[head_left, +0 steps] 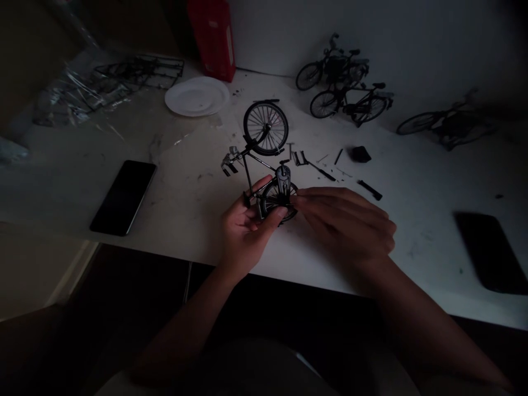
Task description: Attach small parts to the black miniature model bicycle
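A black miniature bicycle (pixel 264 160) lies on its side above the white table, one spoked wheel toward the back and the other toward me. My left hand (pixel 247 231) is closed round the nearer wheel (pixel 270 204), thumb on top and fingers beneath. Beside the silvery-grey chain case (pixel 284 179), the fingertips of my right hand (pixel 346 220) are pinched together at that wheel's right side. Whatever lies between them is hidden. Small black bicycle parts (pixel 319 169) are scattered to the right, among them a short black bar (pixel 370 190) and a dark lump (pixel 360 154).
Several finished miniature bicycles (pixel 350 104) stand along the back wall. A white plate (pixel 197 96), a red box (pixel 212 41) and black part frames in clear plastic (pixel 136 74) are at back left. Dark phones lie left (pixel 124 197) and right (pixel 490 250). The light is dim.
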A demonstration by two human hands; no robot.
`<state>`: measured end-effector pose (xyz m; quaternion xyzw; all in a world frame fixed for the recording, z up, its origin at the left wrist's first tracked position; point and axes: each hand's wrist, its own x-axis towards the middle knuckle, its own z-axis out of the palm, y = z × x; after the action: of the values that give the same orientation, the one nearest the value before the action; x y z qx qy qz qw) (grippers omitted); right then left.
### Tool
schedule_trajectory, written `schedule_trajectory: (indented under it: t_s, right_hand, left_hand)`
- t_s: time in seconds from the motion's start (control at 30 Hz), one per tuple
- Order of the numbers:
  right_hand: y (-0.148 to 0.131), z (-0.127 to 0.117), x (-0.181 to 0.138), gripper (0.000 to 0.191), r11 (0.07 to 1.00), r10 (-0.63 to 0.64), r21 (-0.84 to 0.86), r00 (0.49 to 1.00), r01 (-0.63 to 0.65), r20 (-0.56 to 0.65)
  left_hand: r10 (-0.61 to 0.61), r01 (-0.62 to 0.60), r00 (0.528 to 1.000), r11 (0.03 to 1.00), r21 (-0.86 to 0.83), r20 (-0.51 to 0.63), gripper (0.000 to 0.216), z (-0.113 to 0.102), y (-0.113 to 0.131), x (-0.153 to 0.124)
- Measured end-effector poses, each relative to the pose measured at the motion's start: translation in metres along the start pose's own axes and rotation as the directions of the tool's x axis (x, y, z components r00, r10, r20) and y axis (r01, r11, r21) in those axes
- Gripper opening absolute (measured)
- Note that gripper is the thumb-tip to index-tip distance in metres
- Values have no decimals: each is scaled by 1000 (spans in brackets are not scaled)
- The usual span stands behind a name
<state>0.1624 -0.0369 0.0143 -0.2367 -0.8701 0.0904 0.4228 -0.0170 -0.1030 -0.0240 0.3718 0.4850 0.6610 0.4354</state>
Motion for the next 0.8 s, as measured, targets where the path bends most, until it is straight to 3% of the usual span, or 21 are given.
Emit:
schedule_trajectory:
  t_s: [0.23,0.4,0.8]
  right_hand:
    - [7,-4,-3,59,994,-101,-46,993,104,69]
    - [8,-3,1,47,989,-116,-88,991,122,61]
    - [11,2,2,11,957,-229,-171,972,234,49]
  left_hand:
    - [108,-108,993,994,19,-48,57,5,0,-2]
    - [206,-198,974,976,94,-93,55,6,-9,-7]
    - [272,-249,960,937,245,-63,54,4,-12,-11]
